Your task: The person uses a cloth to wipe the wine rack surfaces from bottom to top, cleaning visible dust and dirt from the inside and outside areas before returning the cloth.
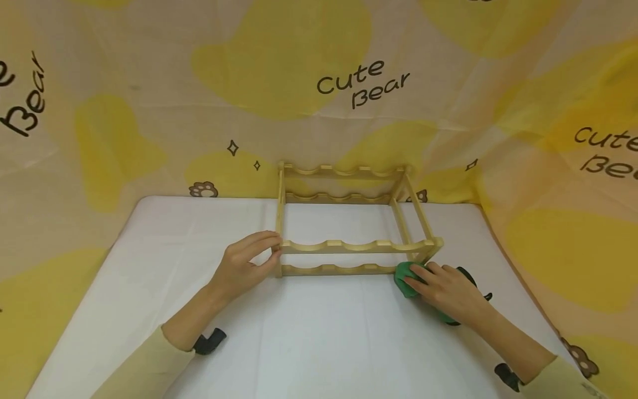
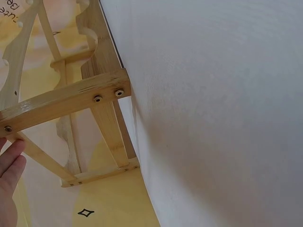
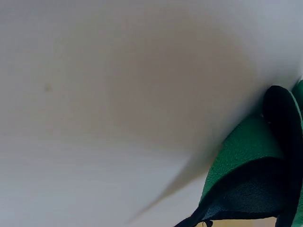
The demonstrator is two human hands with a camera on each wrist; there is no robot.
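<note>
A light wooden rack (image 1: pixel 335 247) with scalloped rails stands on the white table. My left hand (image 1: pixel 247 265) grips its front left post between thumb and fingers, near the upper rail. The left wrist view shows the rack's side frame (image 2: pixel 71 97) with its screws, and fingertips (image 2: pixel 12 156) against the wood. My right hand (image 1: pixel 451 291) holds a green cloth with black edging (image 1: pixel 407 280) at the rack's lower front right corner. Bunched folds of the cloth (image 3: pixel 248 146) fill the lower right of the right wrist view; the right fingers are out of sight there.
The white tabletop (image 1: pixel 319 338) lies around and in front of the rack. Behind it hangs a yellow patterned fabric (image 1: pixel 299 127), close to the rack's back. More of this fabric rises along both table sides. Dark straps (image 1: pixel 210 341) sit at both wrists.
</note>
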